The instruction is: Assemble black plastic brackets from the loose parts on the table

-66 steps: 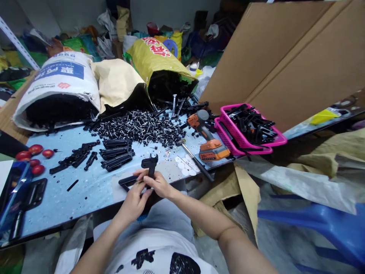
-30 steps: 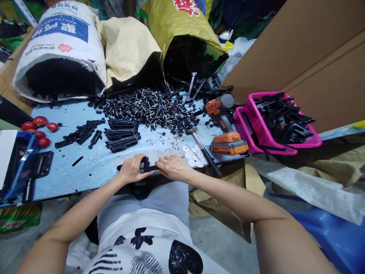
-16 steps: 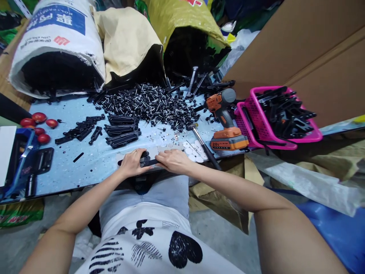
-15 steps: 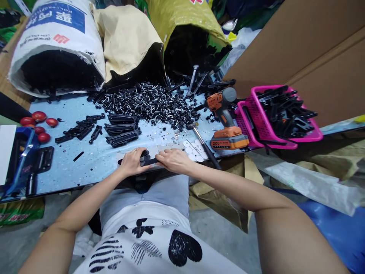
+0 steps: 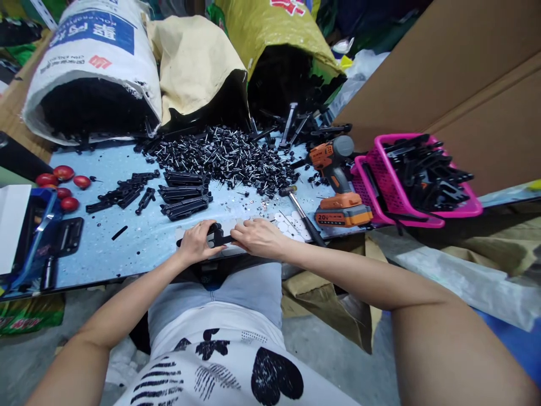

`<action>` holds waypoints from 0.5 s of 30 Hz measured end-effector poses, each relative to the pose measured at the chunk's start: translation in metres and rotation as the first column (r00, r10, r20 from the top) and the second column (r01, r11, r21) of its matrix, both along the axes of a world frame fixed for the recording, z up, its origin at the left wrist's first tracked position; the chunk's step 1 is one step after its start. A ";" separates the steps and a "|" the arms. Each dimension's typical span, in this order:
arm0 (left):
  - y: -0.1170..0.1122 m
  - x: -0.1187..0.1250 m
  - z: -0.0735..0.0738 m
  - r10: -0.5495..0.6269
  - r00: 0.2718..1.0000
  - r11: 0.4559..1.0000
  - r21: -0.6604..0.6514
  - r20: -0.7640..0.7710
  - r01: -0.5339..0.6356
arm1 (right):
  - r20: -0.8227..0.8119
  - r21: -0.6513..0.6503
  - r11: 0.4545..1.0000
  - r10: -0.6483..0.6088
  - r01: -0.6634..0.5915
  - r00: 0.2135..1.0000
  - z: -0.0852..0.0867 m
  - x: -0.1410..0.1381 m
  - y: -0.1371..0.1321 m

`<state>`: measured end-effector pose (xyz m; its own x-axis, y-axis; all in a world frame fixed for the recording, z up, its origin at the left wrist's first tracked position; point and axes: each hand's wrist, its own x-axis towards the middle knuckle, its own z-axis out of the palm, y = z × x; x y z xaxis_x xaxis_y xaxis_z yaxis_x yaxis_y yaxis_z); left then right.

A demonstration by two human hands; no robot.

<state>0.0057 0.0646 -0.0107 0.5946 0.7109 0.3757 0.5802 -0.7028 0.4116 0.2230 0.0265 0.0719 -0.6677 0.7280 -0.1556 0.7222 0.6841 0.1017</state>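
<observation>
At the table's front edge, my left hand (image 5: 196, 242) is closed around one end of a long black plastic part (image 5: 220, 239). My right hand (image 5: 257, 238) grips the other end with bent fingers, which hide that end. Just beyond my hands lie several stacked black plastic parts (image 5: 186, 194) and a cluster of smaller black clips (image 5: 127, 192). To the right of my right hand are white round discs (image 5: 289, 225) and a hammer (image 5: 306, 217) with a black handle. Farther back spreads a heap of black-headed pins (image 5: 228, 158).
An orange cordless drill (image 5: 340, 186) stands right of the hammer. Pink baskets (image 5: 422, 211) full of black parts sit at the far right. Open sacks (image 5: 95, 67) line the back. Red tomatoes (image 5: 70, 204) and a blue bin (image 5: 42, 225) are on the left.
The view has shifted slightly, so the table things appear a little lower and to the right. Both hands keep hold of the black plastic part, almost unmoved.
</observation>
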 end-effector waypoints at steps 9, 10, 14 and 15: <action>0.009 0.005 0.009 -0.128 0.983 0.960 -0.264 -0.133 0.090 | -0.018 -0.116 0.993 -0.014 0.012 1.000 -0.006 0.009 0.003; 0.014 0.009 0.012 -0.195 0.965 0.935 -0.330 -0.177 0.128 | -0.033 -0.150 0.988 -0.029 0.024 0.999 -0.011 0.013 0.004; 0.039 0.015 0.024 -0.359 0.915 0.866 -0.431 -0.182 0.254 | -0.106 -0.246 0.962 -0.149 0.119 0.983 -0.035 0.023 0.011; 0.042 0.011 0.026 -0.357 0.923 0.864 -0.426 -0.142 0.269 | -0.126 -0.269 0.952 -0.184 0.146 0.975 -0.041 0.024 0.012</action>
